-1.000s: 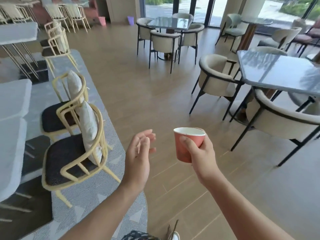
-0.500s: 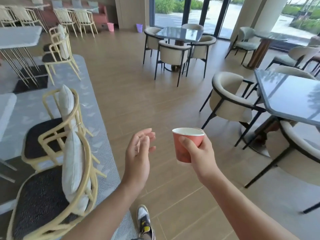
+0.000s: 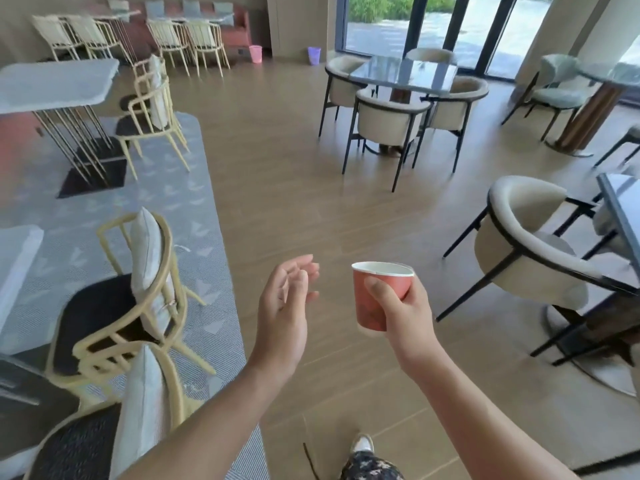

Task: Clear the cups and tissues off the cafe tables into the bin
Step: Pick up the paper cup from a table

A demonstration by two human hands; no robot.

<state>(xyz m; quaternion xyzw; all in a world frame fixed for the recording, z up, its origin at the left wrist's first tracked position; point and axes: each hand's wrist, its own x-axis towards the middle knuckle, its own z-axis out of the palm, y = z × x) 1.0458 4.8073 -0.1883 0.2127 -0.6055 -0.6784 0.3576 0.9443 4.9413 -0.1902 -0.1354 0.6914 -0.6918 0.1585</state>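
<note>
My right hand (image 3: 405, 317) grips a red paper cup (image 3: 375, 299) upright at chest height, thumb across its front; the white inside of the rim shows. My left hand (image 3: 285, 303) hangs beside it, a short gap to the left, fingers relaxed and holding nothing. Far off by the back wall stand two small bins on the floor: a pink bin (image 3: 255, 53) and a purple bin (image 3: 314, 55). No tissues are in sight.
A wide strip of wooden floor (image 3: 277, 174) runs ahead to the bins. Yellow-framed chairs (image 3: 138, 292) and pale tables stand on a grey rug at left. A cream armchair (image 3: 530, 251) and dark glass tables (image 3: 401, 74) stand at right.
The view has advanced along the floor, so the chairs at left and right slid back past me and the bins look nearer. Both hands and the cup kept their pose.
</note>
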